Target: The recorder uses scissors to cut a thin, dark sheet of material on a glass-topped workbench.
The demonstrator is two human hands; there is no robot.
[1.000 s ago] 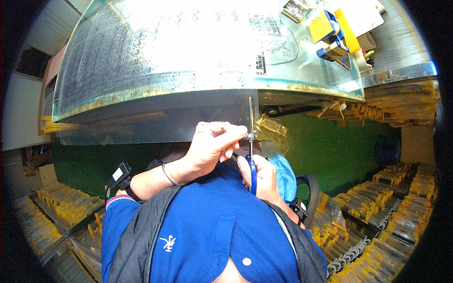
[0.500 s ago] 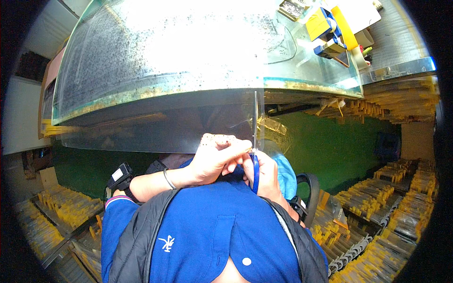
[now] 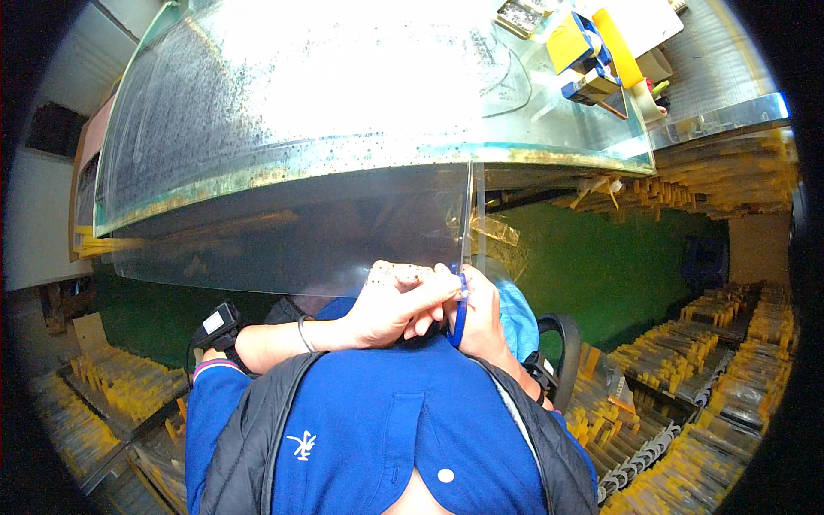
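A large clear plastic sheet [image 3: 257,245] lies over the table and hangs past its near edge toward me. My left hand [image 3: 390,305] is closed on the sheet's near edge, its thumb and fingers pinched right by the scissors. In my right hand [image 3: 482,318] is a pair of blue-handled scissors [image 3: 461,319], the fingers closed round the handles. Their long blades point away from me, along the sheet close to its right side. A narrow strip of the sheet shows right of the blades. The fingertips partly hide the handles and pivot.
The glass-topped table [image 3: 566,159] glares brightly under the sheet. At its far right stand a blue and yellow box [image 3: 571,43] and a small metal tray [image 3: 520,17]. Racks of yellow-edged pieces [image 3: 669,365] stand at lower right, with more at lower left [image 3: 129,378]. The floor [image 3: 592,257] is green.
The sheet's near edge has come slightly closer to me. Both hands have shifted a little, and the blue scissor handles have tilted, showing more blue beside my left thumb.
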